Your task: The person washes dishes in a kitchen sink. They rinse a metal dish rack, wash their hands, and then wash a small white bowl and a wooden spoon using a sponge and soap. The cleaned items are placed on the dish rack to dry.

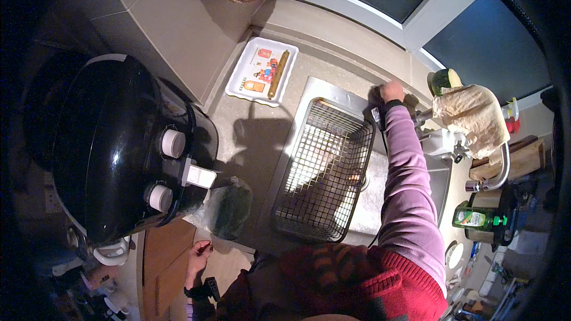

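My right hand reaches across the sink to the strip between its back edge and the window ledge. Its fingers are curled and mostly hidden, so whatever it may touch there does not show. Below that arm, a black wire basket stands in the stainless steel sink. My left hand hangs low by the counter's front edge, loosely curled, with nothing visible in it. Closest to it is a clear plastic bag with something dark green inside. Each wrist wears a black band with a small device.
A black air fryer with two white knobs fills the left. A white tray holds a brown stick-shaped packet. On the right are a cloth-draped faucet, a cut squash, green dish soap and wooden boards.
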Demonstrator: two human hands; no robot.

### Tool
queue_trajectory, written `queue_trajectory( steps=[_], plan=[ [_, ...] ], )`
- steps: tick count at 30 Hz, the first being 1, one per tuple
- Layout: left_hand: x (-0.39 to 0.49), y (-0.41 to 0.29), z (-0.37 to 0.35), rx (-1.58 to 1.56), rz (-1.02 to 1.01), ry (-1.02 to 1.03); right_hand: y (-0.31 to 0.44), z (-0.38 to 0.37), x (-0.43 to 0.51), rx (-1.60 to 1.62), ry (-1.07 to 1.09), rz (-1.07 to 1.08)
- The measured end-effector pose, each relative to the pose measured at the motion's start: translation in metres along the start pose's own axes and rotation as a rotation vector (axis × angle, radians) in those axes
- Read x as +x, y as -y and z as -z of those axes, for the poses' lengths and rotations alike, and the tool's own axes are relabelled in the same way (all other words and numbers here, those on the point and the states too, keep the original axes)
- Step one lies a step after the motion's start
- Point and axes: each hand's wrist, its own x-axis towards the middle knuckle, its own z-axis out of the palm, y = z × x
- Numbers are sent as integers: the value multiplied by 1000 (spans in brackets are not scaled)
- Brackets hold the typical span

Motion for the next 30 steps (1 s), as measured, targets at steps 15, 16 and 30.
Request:
queue_trajectory(
  steps=[15, 16, 30],
  plan=[
    [-15, -30, 3, 46, -10, -44, 157, -51, -130, 350, -236, 722],
    [-14, -33, 4, 17, -4, -41, 137, -49, -127, 406, -171, 671],
    [-10, -37, 11, 95, -207, 91, -59, -9, -148, -46, 0, 242]
  ],
)
